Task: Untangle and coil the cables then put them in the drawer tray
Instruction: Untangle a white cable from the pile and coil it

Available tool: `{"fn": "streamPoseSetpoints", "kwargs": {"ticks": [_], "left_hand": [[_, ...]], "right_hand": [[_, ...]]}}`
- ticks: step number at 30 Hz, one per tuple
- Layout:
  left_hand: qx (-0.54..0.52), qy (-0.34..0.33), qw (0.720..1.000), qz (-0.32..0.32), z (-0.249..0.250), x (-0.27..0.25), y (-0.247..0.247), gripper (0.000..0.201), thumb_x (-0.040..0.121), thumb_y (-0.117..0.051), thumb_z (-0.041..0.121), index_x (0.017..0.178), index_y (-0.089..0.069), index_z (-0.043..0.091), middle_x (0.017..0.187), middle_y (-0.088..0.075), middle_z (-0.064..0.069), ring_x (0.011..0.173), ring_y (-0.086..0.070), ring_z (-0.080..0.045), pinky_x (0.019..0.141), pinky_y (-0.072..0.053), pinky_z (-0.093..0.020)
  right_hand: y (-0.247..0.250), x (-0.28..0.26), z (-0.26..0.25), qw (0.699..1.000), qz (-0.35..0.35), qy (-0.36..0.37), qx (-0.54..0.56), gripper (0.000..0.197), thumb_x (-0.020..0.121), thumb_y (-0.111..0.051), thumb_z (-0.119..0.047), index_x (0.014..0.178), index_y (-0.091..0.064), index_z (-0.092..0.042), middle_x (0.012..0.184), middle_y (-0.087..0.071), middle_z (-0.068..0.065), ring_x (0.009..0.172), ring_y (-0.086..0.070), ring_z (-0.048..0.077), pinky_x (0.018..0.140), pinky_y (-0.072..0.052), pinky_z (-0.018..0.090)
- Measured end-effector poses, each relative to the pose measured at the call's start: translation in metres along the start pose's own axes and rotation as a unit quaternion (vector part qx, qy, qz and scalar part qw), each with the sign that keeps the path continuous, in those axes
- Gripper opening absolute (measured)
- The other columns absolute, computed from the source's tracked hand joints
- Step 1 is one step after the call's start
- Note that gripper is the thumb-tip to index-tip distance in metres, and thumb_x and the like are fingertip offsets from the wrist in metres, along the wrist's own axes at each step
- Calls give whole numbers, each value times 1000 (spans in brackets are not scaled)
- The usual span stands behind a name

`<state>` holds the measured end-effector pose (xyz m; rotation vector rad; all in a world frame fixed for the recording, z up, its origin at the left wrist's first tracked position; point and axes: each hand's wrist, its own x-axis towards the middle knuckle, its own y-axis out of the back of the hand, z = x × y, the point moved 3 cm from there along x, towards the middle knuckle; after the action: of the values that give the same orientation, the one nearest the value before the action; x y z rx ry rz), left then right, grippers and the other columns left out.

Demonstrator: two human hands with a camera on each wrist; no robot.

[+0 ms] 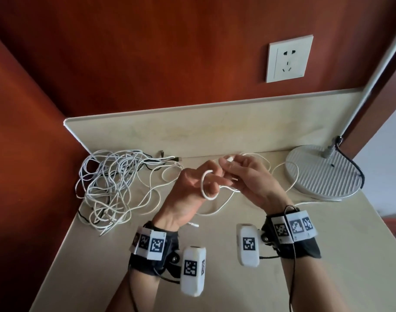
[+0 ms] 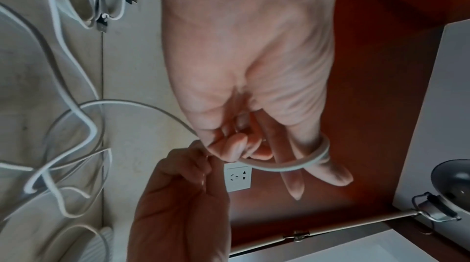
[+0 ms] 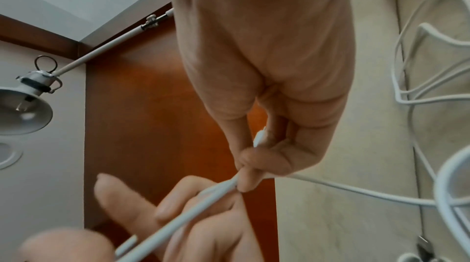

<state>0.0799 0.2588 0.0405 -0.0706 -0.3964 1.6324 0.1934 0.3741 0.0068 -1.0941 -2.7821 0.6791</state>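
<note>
A white cable (image 1: 203, 188) is looped once around the thumb and fingers of my left hand (image 1: 206, 179), held palm up above the counter. The left wrist view shows that loop (image 2: 287, 166) hooked over the thumb, with the other fingers curled on the strand. My right hand (image 1: 244, 174) pinches the same cable (image 3: 183, 214) between thumb and forefinger, just right of the left hand, and its white plug end (image 1: 229, 158) sticks up past the fingers. The rest trails to a tangled pile of white and dark cables (image 1: 111, 176) at the counter's back left. No drawer tray is in view.
A round grey lamp base (image 1: 323, 172) stands at the back right, its pole (image 1: 372, 70) rising along the wall edge. A white wall socket (image 1: 287, 59) sits on the red-brown wall. A loose white plug (image 1: 192, 224) lies on the beige counter (image 1: 237, 284) near my left wrist.
</note>
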Motion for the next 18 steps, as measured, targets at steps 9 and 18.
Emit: {"fn": "streamPoseSetpoints", "kwargs": {"ticks": [9, 18], "left_hand": [[83, 38, 994, 57, -15, -5, -3, 44, 61, -93, 57, 80, -84, 18, 90, -51, 10, 106, -55, -6, 88, -42, -18], [108, 102, 989, -22, -24, -8, -8, 48, 62, -89, 65, 79, -81, 21, 92, -57, 17, 83, -54, -1, 76, -43, -15]], "right_hand": [[-6, -7, -13, 991, 64, 102, -58, 25, 98, -68, -11, 109, -55, 7, 81, -72, 17, 61, -57, 21, 60, -49, 24], [-8, -16, -22, 951, -60, 140, -270, 28, 106, -57, -17, 127, -73, -7, 63, -58, -3, 55, -50, 2, 59, -42, 14]]}}
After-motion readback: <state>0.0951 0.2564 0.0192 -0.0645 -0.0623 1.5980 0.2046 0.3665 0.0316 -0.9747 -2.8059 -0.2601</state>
